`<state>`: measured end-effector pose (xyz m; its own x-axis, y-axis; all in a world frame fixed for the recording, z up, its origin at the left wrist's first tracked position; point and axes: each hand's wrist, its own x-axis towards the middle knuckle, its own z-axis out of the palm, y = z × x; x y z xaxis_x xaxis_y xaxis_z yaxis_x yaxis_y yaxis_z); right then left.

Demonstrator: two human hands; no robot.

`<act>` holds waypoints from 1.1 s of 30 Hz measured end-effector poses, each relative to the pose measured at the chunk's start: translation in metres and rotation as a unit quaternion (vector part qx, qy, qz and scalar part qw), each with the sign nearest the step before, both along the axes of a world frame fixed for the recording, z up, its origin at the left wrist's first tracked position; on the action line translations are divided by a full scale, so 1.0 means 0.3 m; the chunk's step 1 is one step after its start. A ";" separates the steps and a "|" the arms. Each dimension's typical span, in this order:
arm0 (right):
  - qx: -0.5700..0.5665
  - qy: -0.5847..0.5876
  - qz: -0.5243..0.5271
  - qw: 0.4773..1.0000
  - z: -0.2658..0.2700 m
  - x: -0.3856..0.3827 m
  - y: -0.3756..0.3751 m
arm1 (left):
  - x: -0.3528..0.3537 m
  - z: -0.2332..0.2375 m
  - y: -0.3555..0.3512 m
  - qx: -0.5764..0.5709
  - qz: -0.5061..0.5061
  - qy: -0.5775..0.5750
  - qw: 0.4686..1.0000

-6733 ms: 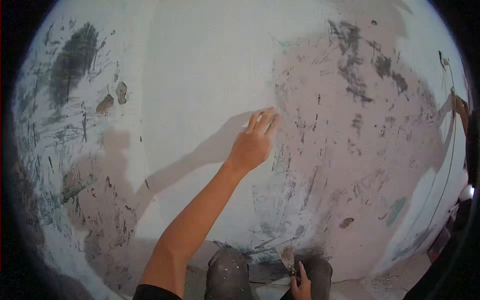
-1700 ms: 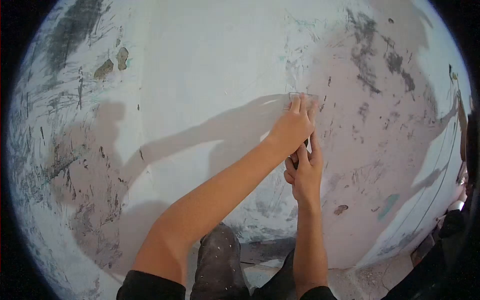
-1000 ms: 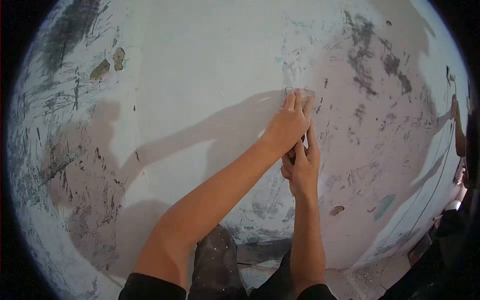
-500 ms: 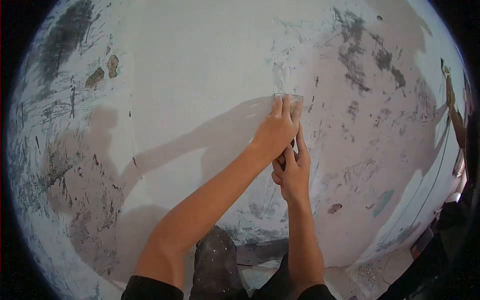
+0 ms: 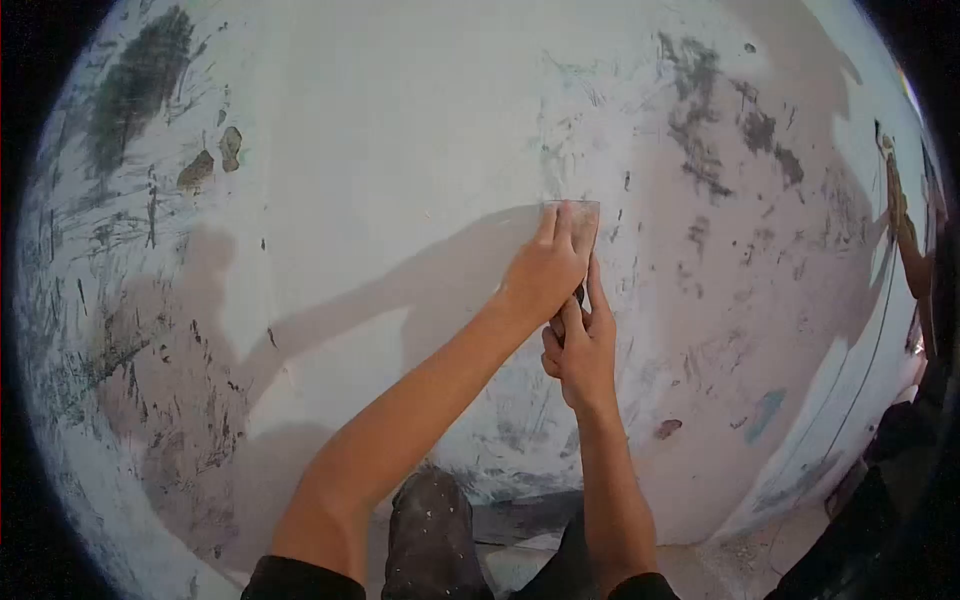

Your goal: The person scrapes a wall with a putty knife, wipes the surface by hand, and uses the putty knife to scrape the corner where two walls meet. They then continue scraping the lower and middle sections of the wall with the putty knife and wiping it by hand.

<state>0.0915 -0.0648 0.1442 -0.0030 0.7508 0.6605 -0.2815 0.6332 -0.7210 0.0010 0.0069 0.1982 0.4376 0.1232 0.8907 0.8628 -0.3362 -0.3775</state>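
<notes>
A wide-bladed putty knife (image 5: 588,222) lies against the wall (image 5: 370,130), its blade edge uppermost. My left hand (image 5: 543,265) presses on the blade, fingers stretched straight up along it; its thumb is hidden. Below it, my right hand (image 5: 585,355) is closed round the handle, with the index finger pointing up along the tool. Most of the handle is covered by the hands; a dark bit shows between them. Around the blade the wall carries pale, streaky filler and small dark marks.
Dark scuffed patches (image 5: 140,90) and two chipped holes (image 5: 231,148) mark the wall at the left. More dark patches (image 5: 695,120) lie to the upper right. My paint-spotted knee (image 5: 430,530) is close to the wall's base. A person's arm (image 5: 912,255) shows at the far right.
The whole view has shifted slightly, so the wall sits a little lower in it. Both hands keep their hold, and the putty knife stays at nearly the same spot on the wall.
</notes>
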 end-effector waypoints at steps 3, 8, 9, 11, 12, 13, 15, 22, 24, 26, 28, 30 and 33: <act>-0.016 0.002 0.010 1.000 -0.011 0.002 0.005 | 0.012 -0.006 0.003 -0.013 0.027 0.001 1.000; -0.003 0.002 0.017 1.000 -0.008 0.011 0.019 | 0.011 0.001 0.016 -0.019 0.012 -0.015 1.000; -0.008 0.000 0.015 1.000 -0.014 0.020 0.012 | 0.016 -0.013 0.016 -0.006 0.004 -0.020 1.000; -0.002 -0.009 0.024 1.000 0.007 0.019 0.012 | 0.014 0.005 0.024 -0.002 0.006 -0.021 1.000; -0.001 -0.009 0.024 1.000 0.010 0.015 0.018 | 0.013 0.011 0.022 -0.004 0.008 -0.023 1.000; -0.004 -0.005 0.028 1.000 0.010 0.016 0.024 | 0.016 0.011 0.021 -0.006 0.005 -0.022 1.000; -0.018 -0.006 0.027 0.999 -0.002 0.026 0.015 | 0.025 -0.009 0.016 0.002 0.015 -0.032 0.999; -0.018 0.013 0.034 0.999 0.045 0.007 -0.025 | 0.004 0.044 -0.005 -0.019 -0.041 -0.026 0.999; -0.035 0.002 0.027 0.999 -0.006 0.031 -0.046 | -0.014 -0.004 -0.024 -0.009 -0.047 -0.005 0.999; -0.028 -0.030 -0.007 0.999 -0.069 0.074 -0.062 | -0.021 -0.036 -0.037 -0.046 -0.073 0.014 0.996; -0.018 -0.060 -0.050 0.997 -0.153 0.135 -0.087 | -0.041 -0.055 -0.045 -0.017 -0.082 0.001 0.996; -0.033 -0.071 -0.049 0.996 -0.279 0.208 -0.116 | -0.075 -0.051 -0.030 0.033 -0.090 -0.046 0.994; -0.096 -0.093 -0.070 0.988 -0.521 0.299 -0.167 | -0.105 -0.071 0.031 0.003 -0.052 -0.041 0.998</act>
